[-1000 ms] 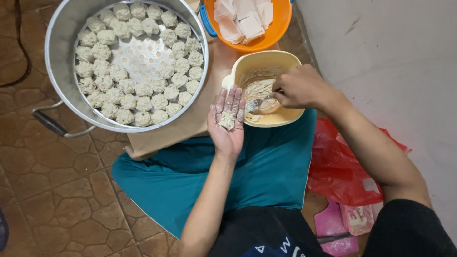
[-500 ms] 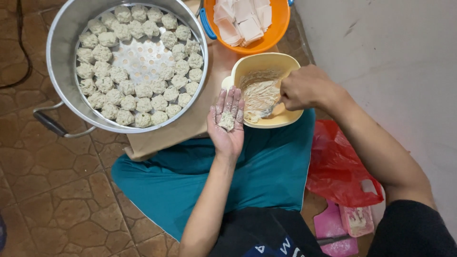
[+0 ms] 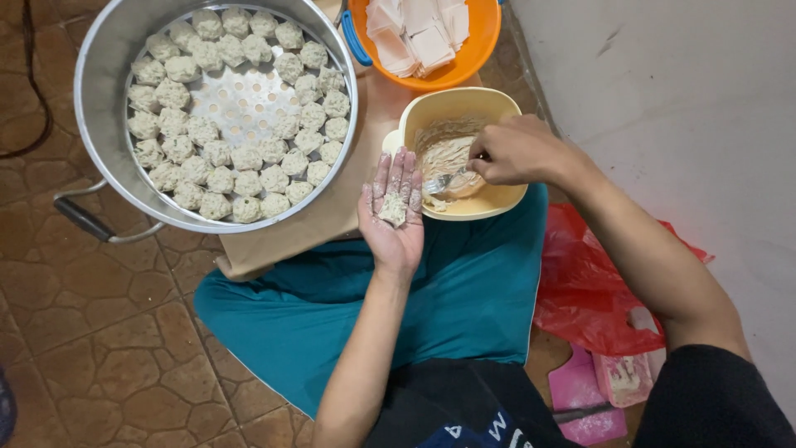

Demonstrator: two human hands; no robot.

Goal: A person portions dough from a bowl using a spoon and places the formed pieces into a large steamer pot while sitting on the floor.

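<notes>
1. While the left hand [image 3: 393, 211] was held flat and palm up, its fingers [image 3: 396, 176] straight and close together, a wrapper with filling [image 3: 392, 207] was seen lying at the base of those fingers.
2. A spoon [image 3: 444, 180] was gripped by the curled fingers of the right hand [image 3: 516, 151] inside the yellow bowl [image 3: 464, 108].
3. A steamer [image 3: 108, 75] of dumplings [image 3: 217, 154] was set just beside.

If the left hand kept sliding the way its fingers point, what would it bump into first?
Probably the yellow bowl. The left hand, palm up with a filled wrapper on it, points up the picture, fingertips right by the bowl's near rim. Whether it would pass above the rim is unclear.
</notes>
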